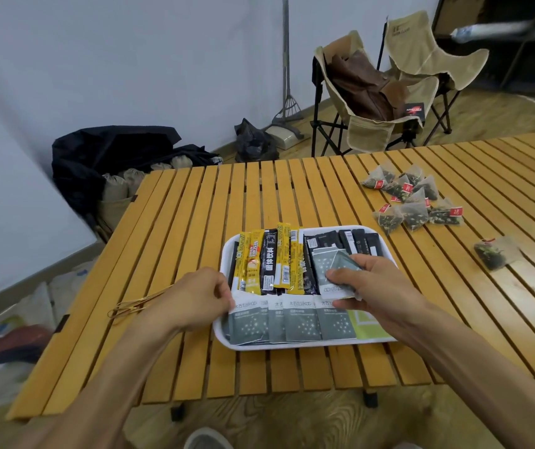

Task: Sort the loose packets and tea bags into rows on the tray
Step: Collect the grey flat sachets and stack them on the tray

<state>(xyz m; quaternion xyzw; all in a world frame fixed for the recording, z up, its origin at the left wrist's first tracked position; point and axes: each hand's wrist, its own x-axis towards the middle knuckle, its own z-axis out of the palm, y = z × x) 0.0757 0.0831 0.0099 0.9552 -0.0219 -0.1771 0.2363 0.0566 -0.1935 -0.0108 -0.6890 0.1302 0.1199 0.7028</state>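
Grey packets [336, 270] are gripped by the right hand [373, 283] over the tray [224, 335] at mid-frame, its left edge is pinched by the left hand [201, 296], and the rows could be knocked crooked.

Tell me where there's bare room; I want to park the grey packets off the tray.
Bare slats lie beyond the tray toward the table's far edge, and near the left corner. Crowded: the tea bags far right, and the tray itself.

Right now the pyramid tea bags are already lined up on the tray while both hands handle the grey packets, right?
Not quite. The head view shows the pyramid tea bags lying loose on the table, off the tray. Both hands, left hand and right hand, do handle grey packets.
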